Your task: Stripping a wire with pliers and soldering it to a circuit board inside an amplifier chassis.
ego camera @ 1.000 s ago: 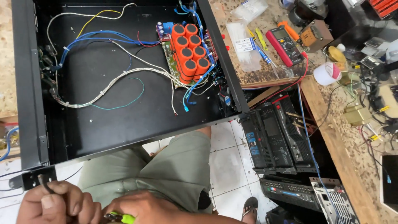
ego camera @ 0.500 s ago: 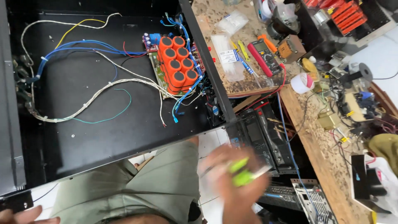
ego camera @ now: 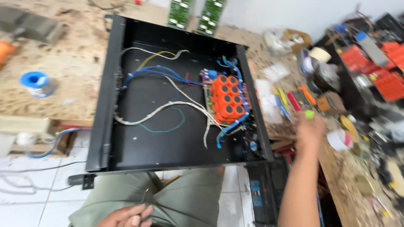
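Observation:
An open black metal chassis (ego camera: 105, 105) lies on the workbench in front of me, with a board of orange capacitors (ego camera: 227, 96) and loose white, blue and yellow wires inside. My right hand (ego camera: 309, 130) reaches out to the right of the chassis and grips a tool with a bright green handle (ego camera: 309, 114), above the hand tools lying on the bench. My left hand (ego camera: 128, 215) rests low over my lap and pinches a thin piece of wire (ego camera: 145, 196) that sticks upward.
Screwdrivers and pliers (ego camera: 294, 98) lie right of the chassis with plastic bags. A white tape roll (ego camera: 341, 139) and cluttered parts fill the right bench. A blue spool (ego camera: 35, 82) stands on the left. Black equipment (ego camera: 263, 193) sits on the tiled floor.
My right hand has swung from my lap up and out to the right bench with the green-handled tool. The view has tilted up, showing more of the bench. My left hand stays low.

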